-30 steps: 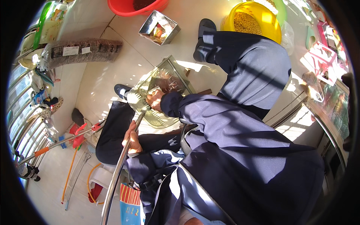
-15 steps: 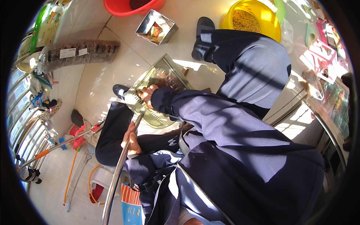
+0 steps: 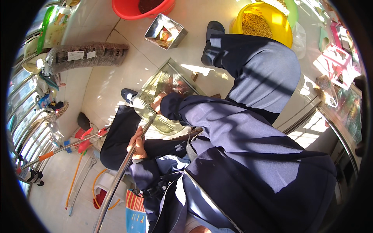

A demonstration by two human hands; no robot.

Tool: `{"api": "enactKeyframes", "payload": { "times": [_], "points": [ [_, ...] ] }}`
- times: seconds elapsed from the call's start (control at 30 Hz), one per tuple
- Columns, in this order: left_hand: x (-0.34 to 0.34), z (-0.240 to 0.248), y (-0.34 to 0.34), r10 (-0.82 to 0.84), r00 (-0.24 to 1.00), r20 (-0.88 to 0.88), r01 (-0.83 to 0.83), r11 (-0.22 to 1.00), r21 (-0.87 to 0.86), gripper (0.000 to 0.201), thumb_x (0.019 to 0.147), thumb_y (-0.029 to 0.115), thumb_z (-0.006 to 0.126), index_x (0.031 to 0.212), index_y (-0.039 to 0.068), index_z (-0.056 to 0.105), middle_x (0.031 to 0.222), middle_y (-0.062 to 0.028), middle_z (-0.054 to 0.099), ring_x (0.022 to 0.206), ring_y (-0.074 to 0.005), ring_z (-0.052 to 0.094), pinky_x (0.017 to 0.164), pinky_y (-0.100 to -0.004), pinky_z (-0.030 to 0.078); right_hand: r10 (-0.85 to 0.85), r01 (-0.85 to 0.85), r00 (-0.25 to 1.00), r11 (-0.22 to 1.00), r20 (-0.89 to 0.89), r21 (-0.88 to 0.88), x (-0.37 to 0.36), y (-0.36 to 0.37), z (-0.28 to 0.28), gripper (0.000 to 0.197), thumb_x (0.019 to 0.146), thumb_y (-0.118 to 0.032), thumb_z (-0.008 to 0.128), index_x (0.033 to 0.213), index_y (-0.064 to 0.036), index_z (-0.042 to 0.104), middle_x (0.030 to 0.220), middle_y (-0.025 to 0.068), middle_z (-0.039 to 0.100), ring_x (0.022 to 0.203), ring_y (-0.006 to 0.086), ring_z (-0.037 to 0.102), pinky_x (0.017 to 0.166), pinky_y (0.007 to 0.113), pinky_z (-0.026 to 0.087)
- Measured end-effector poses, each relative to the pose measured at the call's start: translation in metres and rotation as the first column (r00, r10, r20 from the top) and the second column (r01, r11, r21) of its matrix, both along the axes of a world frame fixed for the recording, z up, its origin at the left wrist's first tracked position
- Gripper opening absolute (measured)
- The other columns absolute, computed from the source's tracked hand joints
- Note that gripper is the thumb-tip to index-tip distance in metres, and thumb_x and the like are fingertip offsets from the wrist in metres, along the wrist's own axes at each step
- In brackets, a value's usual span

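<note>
My left hand [image 3: 138, 146] is wrapped round a shiny metal pole [image 3: 120, 173] that runs up from the lower edge. Its upper end meets a greenish, see-through dustpan [image 3: 153, 79] with rows of comb teeth near the handle. Dark reddish bits show inside the pan. My right hand [image 3: 157, 102] is down at the dustpan, beside the teeth. Its fingers are mostly hidden by the cuff and shadow, so I cannot see what they grip. The pan lies between my slippered feet.
Ahead stand an open metal box [image 3: 176, 37] with wrappers, a red basin [image 3: 126, 11] and a yellow bucket [image 3: 285, 33] of yellow grains. A plastic-wrapped roll [image 3: 110, 54] lies at the left. Pink plastic stools [image 3: 338, 66] are at the right, an orange-banded pole [image 3: 46, 155] at lower left.
The view has shifted slightly. My right hand has drawn in toward its sleeve, and less of its fingers shows. My left hand keeps its hold on the pole, which leans a little more.
</note>
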State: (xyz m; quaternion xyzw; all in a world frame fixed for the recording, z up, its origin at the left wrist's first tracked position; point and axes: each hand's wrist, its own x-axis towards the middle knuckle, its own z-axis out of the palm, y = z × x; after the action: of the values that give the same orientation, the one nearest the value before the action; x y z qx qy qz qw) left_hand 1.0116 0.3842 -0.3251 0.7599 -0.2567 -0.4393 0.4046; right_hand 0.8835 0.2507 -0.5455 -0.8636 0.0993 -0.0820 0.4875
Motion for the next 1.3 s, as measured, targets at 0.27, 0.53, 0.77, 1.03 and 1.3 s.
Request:
{"api": "enactKeyframes", "payload": {
  "times": [0.27,0.53,0.77,1.03,1.3],
  "points": [
    [-0.001,-0.004,0.007,0.067,0.997,-0.036,-0.068,0.998,-0.017,0.033,0.087,0.016,0.062,0.105,-0.012,0.060,0.117,-0.0286,0.059,0.105,-0.0337,0.062,0.088,-0.0368,0.052,-0.163,0.156,0.986,0.968,-0.017,-0.195,-0.016,0.002,0.014,0.019,0.076,-0.026,0.060,0.091,-0.0132,0.065,0.083,0.0036,0.068,0.086,0.0226,0.065,0.067,0.039,0.049],
    [0.001,-0.009,0.012,-0.005,1.000,0.009,0.005,1.000,-0.011,0.033,0.086,0.018,0.065,0.104,-0.009,0.063,0.117,-0.0256,0.060,0.104,-0.0305,0.062,0.088,-0.0358,0.053,-0.099,0.096,0.973,0.995,-0.209,-0.022,-0.008,-0.012,0.034,0.017,0.076,-0.024,0.058,0.085,-0.0134,0.068,0.091,0.0037,0.069,0.090,0.0206,0.065,0.072,0.038,0.050],
    [0.001,-0.007,0.008,0.020,1.000,0.000,-0.020,1.000,0.006,0.028,0.087,0.014,0.060,0.102,-0.009,0.064,0.115,-0.0235,0.062,0.102,-0.0284,0.063,0.084,-0.0333,0.054,-0.110,0.105,0.987,0.993,-0.114,-0.049,-0.028,0.025,0.009,0.016,0.074,-0.022,0.059,0.081,-0.0103,0.068,0.082,0.0072,0.067,0.081,0.0281,0.065,0.070,0.040,0.052],
    [-0.002,-0.014,0.014,-0.010,1.000,0.012,0.012,0.995,-0.099,0.035,0.086,0.022,0.065,0.104,-0.009,0.063,0.115,-0.0239,0.062,0.102,-0.0275,0.063,0.082,-0.0305,0.052,-0.249,0.213,0.930,0.964,-0.271,-0.156,-0.029,0.007,0.043,0.027,0.081,-0.028,0.055,0.091,-0.0056,0.066,0.082,0.0106,0.068,0.081,0.0261,0.067,0.067,0.038,0.051],
    [-0.002,-0.012,0.012,-0.048,0.997,0.059,0.053,0.995,-0.085,0.029,0.087,0.015,0.061,0.103,-0.008,0.064,0.115,-0.0243,0.062,0.101,-0.0277,0.062,0.084,-0.0317,0.051,-0.179,0.118,0.928,0.973,-0.328,-0.197,-0.027,-0.003,0.061,0.020,0.084,-0.019,0.052,0.083,-0.0106,0.071,0.083,0.0068,0.068,0.084,0.0240,0.067,0.068,0.037,0.052]
  ]
}}
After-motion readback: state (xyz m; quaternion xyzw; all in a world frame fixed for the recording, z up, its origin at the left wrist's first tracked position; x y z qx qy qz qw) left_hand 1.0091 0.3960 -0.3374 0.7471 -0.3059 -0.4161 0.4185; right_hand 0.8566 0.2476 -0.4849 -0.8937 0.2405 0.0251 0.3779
